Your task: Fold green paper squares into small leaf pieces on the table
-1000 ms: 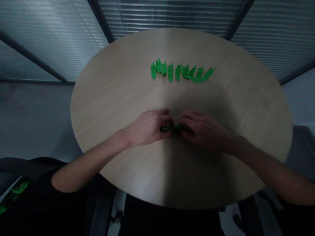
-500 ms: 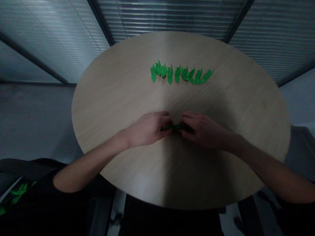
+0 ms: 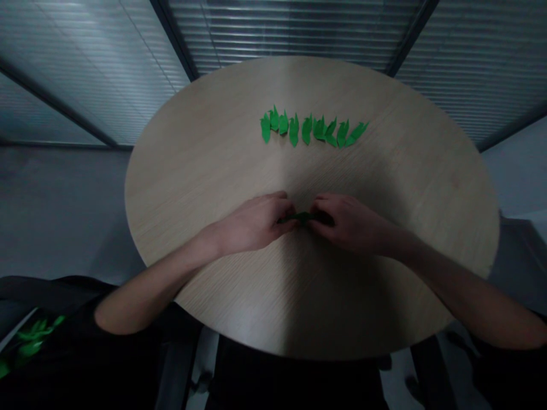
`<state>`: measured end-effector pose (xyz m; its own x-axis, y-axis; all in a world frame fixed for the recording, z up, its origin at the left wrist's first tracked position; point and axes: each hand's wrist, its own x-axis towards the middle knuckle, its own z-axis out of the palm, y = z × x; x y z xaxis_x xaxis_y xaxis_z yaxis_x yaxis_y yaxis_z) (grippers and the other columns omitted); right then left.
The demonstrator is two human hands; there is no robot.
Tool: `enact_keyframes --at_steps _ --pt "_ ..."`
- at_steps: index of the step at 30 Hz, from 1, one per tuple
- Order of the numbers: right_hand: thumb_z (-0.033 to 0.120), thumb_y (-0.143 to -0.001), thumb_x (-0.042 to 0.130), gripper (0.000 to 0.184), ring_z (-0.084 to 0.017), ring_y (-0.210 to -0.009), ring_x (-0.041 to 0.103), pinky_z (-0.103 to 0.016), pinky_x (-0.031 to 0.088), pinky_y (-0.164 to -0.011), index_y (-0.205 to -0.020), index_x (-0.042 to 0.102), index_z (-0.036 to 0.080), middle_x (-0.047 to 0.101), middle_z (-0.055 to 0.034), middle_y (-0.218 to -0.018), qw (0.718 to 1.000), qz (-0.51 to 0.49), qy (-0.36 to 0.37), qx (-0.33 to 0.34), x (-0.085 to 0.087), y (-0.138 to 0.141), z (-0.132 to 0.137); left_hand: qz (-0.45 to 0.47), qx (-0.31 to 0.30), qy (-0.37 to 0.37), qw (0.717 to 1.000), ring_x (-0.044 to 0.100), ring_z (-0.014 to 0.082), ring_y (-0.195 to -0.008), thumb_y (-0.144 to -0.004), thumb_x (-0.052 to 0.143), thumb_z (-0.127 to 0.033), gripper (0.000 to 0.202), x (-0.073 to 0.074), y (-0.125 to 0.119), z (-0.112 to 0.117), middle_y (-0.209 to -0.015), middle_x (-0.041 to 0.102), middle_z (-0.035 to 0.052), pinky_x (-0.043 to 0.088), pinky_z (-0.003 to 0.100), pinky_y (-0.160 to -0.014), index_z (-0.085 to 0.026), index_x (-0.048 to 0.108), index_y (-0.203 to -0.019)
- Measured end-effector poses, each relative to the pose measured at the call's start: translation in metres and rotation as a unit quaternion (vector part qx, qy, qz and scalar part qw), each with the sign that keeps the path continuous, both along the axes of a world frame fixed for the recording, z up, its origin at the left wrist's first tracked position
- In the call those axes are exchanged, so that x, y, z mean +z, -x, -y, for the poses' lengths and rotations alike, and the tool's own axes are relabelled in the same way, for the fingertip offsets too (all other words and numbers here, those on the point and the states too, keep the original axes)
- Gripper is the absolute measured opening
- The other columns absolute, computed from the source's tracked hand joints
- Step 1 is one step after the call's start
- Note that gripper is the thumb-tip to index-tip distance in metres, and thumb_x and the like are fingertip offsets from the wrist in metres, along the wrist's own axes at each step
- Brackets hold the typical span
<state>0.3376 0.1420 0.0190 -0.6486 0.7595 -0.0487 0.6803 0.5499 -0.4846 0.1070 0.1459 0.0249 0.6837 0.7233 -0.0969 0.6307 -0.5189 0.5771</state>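
Note:
Between my two hands is a small piece of folded green paper [image 3: 303,216], mostly covered by fingers. My left hand [image 3: 270,219] pinches its left end, with the fingers closed on it. On the other side, my right hand [image 3: 342,221] is closed on the right end. Both hands are low over the middle of the round wooden table [image 3: 205,171]. Farther back on the table lies a row of several folded green paper pieces [image 3: 306,130] with pointed tips, some touching their neighbours.
Glass panels with blinds [image 3: 282,34] stand just behind the table's far edge. At the lower left, beside my arm, several green pieces [image 3: 32,341] show against something dark. A dark object [image 3: 519,250] stands on the floor to the right.
My right hand has shifted slightly left, closer to my left hand. Both hands still grip the green paper. The row at the back is unchanged.

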Motion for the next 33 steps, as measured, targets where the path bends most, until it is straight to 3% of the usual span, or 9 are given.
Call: enact_keyframes --at_steps 8,14,23,29,33 --pt "0.031 -0.091 0.062 0.017 -0.015 -0.066 0.052 -0.030 0.031 -0.063 -0.079 0.062 0.018 0.061 -0.0019 -0.075 0.998 -0.005 0.045 -0.051 0.004 0.002 -0.003 0.002 0.014 -0.007 1.000 0.056 0.0156 -0.074 -0.099 0.060 -0.030 0.021 0.001 0.001 -0.002 -0.085 0.058 0.0033 0.042 0.028 -0.066 -0.015 0.065 -0.084" --pt "0.029 -0.091 0.061 0.016 -0.015 -0.069 0.052 -0.030 0.033 -0.066 -0.080 0.060 0.017 0.059 -0.0027 -0.078 0.999 -0.015 0.033 -0.038 0.003 0.002 -0.004 0.015 0.024 -0.014 0.999 0.056 0.0148 -0.074 -0.095 0.063 -0.027 0.015 0.000 0.000 -0.001 -0.090 0.058 0.0036 0.042 0.028 -0.065 -0.015 0.067 -0.087" --pt "0.030 -0.086 0.066 0.015 -0.014 -0.064 0.053 -0.029 0.031 -0.060 -0.078 0.063 0.018 0.061 -0.0001 -0.071 0.993 -0.018 0.097 -0.070 0.010 0.005 -0.010 0.024 0.050 0.010 0.998 0.054 0.0148 -0.071 -0.093 0.066 -0.029 0.017 0.001 -0.001 -0.005 -0.082 0.058 0.0025 0.041 0.028 -0.064 -0.015 0.068 -0.082" --pt "0.028 -0.087 0.065 0.014 -0.015 -0.066 0.053 -0.029 0.033 -0.061 -0.077 0.063 0.018 0.061 -0.0009 -0.074 0.994 -0.038 0.086 -0.063 0.007 0.005 -0.010 0.050 0.068 -0.012 0.996 0.058 0.0151 -0.072 -0.091 0.069 -0.030 0.014 -0.003 0.001 -0.004 -0.087 0.063 0.0035 0.043 0.027 -0.064 -0.016 0.067 -0.097" --pt "0.038 -0.090 0.064 0.021 -0.014 -0.064 0.049 -0.028 0.032 -0.057 -0.083 0.066 0.018 0.057 0.0011 -0.071 0.971 -0.127 0.172 -0.109 0.008 0.000 -0.011 0.133 0.127 -0.005 0.983 0.057 0.0133 -0.067 -0.092 0.069 -0.038 0.028 -0.004 0.002 -0.003 -0.089 0.064 0.0038 0.043 0.026 -0.059 -0.016 0.065 -0.109"
